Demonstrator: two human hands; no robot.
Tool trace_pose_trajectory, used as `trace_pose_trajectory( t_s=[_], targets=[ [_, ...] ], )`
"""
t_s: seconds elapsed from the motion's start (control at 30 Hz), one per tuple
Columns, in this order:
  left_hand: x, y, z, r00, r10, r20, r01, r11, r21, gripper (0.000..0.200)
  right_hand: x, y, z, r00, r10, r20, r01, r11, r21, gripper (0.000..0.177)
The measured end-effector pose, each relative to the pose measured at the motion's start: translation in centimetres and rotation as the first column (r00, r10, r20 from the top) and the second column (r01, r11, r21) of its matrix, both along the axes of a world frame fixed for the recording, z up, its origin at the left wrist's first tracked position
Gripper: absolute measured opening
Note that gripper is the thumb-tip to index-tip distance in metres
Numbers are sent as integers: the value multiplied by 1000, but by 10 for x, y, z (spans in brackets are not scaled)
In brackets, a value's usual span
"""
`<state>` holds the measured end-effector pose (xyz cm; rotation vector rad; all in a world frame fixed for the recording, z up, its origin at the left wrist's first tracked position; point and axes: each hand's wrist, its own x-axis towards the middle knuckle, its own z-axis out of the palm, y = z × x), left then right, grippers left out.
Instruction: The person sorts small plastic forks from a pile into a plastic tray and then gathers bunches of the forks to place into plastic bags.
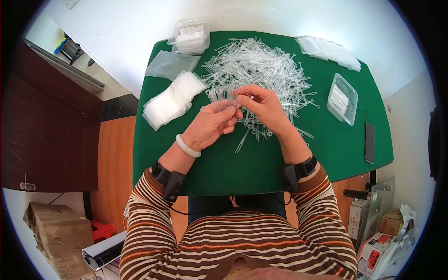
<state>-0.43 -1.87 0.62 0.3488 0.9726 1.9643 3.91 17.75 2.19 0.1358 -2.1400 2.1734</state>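
Note:
My left hand [209, 125], with a white bangle at its wrist, is closed around a small fanned bunch of clear plastic sticks [223, 95]. My right hand [264, 108] meets it at the fingertips, thumb and fingers pinched at the bunch's right side. Exactly what the right fingertips grip is too small to make out. Just beyond both hands spreads a large loose pile of similar clear sticks [261, 63], some with a small loop or forked end. A few strays lie near my right wrist, on the green tabletop [224, 172].
Left of the pile are a stack of whitish translucent bags [173, 100], a clear sheet [170, 64] and a clear tub of sticks [190, 38]. To the right sit another clear tray [343, 99], more white bags [329, 51] and a dark phone [369, 142] near the edge.

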Motion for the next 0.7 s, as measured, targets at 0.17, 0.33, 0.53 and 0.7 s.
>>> trace_pose_trajectory(
  t_s=[0.17,0.33,0.53,0.7],
  targets=[
    [-2,0,2,996,90,-18,-91,995,-42,18,-1,1,0,998,-29,-57,29,1000,-2,17],
    [-1,0,2,997,61,-39,-64,993,-95,22,1,8,5,983,-185,13,186,983,-14,14],
    [-2,0,0,996,37,-84,-46,992,-117,23,-1,12,2,987,-161,-20,162,986,32,13],
    [0,1,0,994,7,-112,-22,991,-129,24,-2,9,-2,984,-142,-109,157,976,148,18]
  ],
)
